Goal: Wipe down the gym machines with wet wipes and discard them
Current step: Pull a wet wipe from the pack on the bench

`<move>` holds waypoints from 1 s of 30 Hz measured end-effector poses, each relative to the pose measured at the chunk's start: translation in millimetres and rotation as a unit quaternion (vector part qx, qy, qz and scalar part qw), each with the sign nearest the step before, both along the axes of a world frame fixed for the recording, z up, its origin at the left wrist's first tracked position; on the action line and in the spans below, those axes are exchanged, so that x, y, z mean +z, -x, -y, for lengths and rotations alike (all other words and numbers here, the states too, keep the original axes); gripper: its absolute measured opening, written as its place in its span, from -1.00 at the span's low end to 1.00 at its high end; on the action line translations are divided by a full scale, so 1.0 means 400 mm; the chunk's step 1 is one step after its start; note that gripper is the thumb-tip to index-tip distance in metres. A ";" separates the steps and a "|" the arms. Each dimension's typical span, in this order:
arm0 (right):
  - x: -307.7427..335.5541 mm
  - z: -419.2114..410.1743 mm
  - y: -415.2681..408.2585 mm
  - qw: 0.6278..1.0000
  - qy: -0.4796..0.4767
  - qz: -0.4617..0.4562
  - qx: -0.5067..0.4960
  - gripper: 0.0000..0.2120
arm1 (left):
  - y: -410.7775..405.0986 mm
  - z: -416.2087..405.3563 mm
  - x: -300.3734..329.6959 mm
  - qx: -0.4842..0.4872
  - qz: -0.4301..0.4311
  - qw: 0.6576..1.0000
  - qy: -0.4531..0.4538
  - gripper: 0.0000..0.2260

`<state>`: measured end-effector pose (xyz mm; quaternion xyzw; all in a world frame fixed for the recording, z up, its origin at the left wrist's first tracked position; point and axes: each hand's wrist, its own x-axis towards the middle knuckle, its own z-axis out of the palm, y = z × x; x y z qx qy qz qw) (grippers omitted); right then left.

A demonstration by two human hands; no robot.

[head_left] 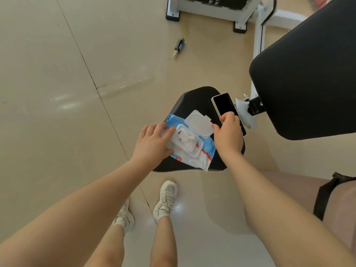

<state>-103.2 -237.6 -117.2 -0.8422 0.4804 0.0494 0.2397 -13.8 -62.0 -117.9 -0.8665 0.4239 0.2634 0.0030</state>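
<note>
Head view: left hand (154, 140) presses spread fingers on the wipes pack (192, 149) on the bench (194, 99); beside it, right hand (228, 132) pinches the flip lid (199, 123).

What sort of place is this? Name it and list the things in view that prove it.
Most likely a gym. A black padded bench seat and a larger black padded backrest sit on a white metal frame, and another white machine base stands on the glossy beige tiled floor.
</note>
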 end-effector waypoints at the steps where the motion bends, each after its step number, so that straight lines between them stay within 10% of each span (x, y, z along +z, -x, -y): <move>1: -0.004 -0.007 0.004 1.000 -0.010 0.021 0.005 -0.88 | 0.002 -0.001 0.000 -0.005 0.002 1.000 -0.001 -0.41; 7: -0.032 -0.073 0.027 0.970 -0.104 0.004 0.219 -0.62 | 0.009 -0.008 -0.009 -0.040 0.011 0.999 0.010 -0.47; 18: -0.029 -0.094 0.010 0.972 -0.211 0.093 0.040 -0.90 | 0.010 0.025 0.023 -0.130 0.071 0.987 -0.063 -0.49; 24: 0.085 -0.014 0.018 0.741 -0.421 0.405 -0.330 -0.85 | -0.010 0.062 0.027 -0.140 -0.033 0.987 -0.075 -0.47; 28: 0.058 0.024 0.033 0.909 -0.289 0.245 -0.172 -0.95 | -0.022 0.051 0.024 -0.157 -0.051 0.983 -0.081 -0.36; 30: 0.036 0.019 0.034 0.932 -0.318 0.163 -0.059 -0.94 | -0.023 0.051 0.015 -0.167 -0.047 0.982 -0.075 -0.34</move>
